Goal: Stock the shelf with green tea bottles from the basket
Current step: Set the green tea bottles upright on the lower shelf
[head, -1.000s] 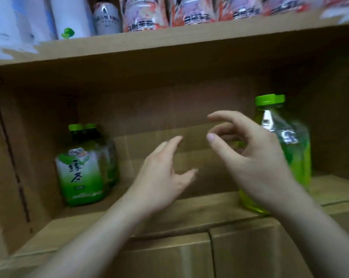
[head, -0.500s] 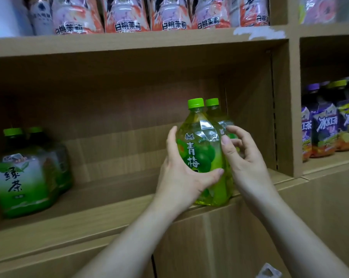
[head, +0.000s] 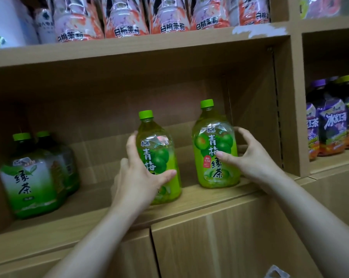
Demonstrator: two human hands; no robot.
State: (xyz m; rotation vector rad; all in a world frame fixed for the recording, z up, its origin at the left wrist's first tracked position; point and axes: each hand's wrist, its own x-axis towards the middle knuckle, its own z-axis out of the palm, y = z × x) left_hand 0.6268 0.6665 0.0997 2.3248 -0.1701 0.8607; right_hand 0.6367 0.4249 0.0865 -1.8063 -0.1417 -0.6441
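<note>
- Green tea bottles, where are they now?
- Two of them appear to stand on the shelf board (head: 191, 197), in the middle compartment. The left bottle (head: 156, 149) is near the front edge. The right bottle (head: 214, 149) is at its 2 o'clock, a little deeper and near the side wall (head: 253, 109).
- What has just changed?
- Half a second ago they were one behind the other, held together between both hands. Now they are apart, side by side, with a gap between them.
- And the hands?
- The left hand (head: 137, 177) grips the left bottle, with the thumb across the label and the fingers behind. The right hand (head: 247, 157) holds the right bottle, thumb on the label, fingers curved round its far side.
- What does it mean for the task?
- I judge these two are almost placed; only straightening and letting go are left. The basket is not in view, so I cannot tell how many bottles wait.
- What else is around?
- At 9 o'clock stand two darker bottles (head: 31, 177), one behind the other. At 12 o'clock, on the upper board, is a row of pink bottles (head: 125, 17). At 3 o'clock, past the wall, are purple bottles (head: 330, 125).
- Does something stand in the way?
- Only the side wall, which leaves the right bottle little room toward 3 o'clock. I think the next bottles belong between the dark pair and the left bottle.
</note>
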